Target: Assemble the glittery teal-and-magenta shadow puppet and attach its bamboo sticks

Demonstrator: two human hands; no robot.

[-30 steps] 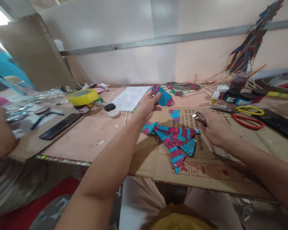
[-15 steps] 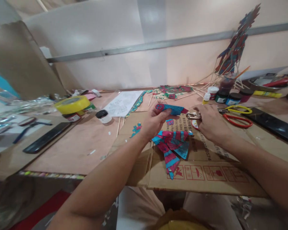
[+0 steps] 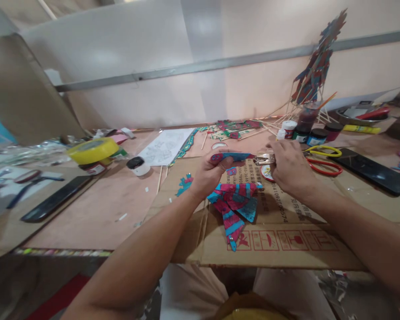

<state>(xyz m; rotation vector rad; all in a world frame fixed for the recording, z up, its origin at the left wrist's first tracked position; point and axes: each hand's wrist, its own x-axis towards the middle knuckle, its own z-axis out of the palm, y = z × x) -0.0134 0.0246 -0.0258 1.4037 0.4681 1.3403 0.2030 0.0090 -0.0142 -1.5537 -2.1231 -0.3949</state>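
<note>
My left hand [image 3: 213, 171] pinches a blue and magenta painted card piece [image 3: 235, 157] by its left part, above the cardboard sheet [image 3: 286, 253]. At the piece's right tip are the jaws of a silver hole punch [image 3: 264, 159]. My right hand [image 3: 288, 166] is wrapped round the punch's handles, which it mostly hides. Below both hands lies a striped blue and pink cut-out figure [image 3: 235, 204] made of overlapping pieces. A small blue cut-out [image 3: 184, 183] rests by my left wrist. A small round dish [image 3: 267, 172] with tiny bits sits under the punch.
Scissors [image 3: 323, 161] with yellow and red handles and a black phone-like slab [image 3: 371, 171] lie at right. Paint jars [image 3: 316, 137] and painted cut-outs on sticks [image 3: 315, 71] stand behind. Left are yellow tape [image 3: 92, 150], a black-lidded jar [image 3: 138, 166] and drawing paper [image 3: 165, 146].
The card piece has tilted to a flatter angle, showing less of its face. The punch's jaws stay at its right tip. The whole view has shifted slightly.
</note>
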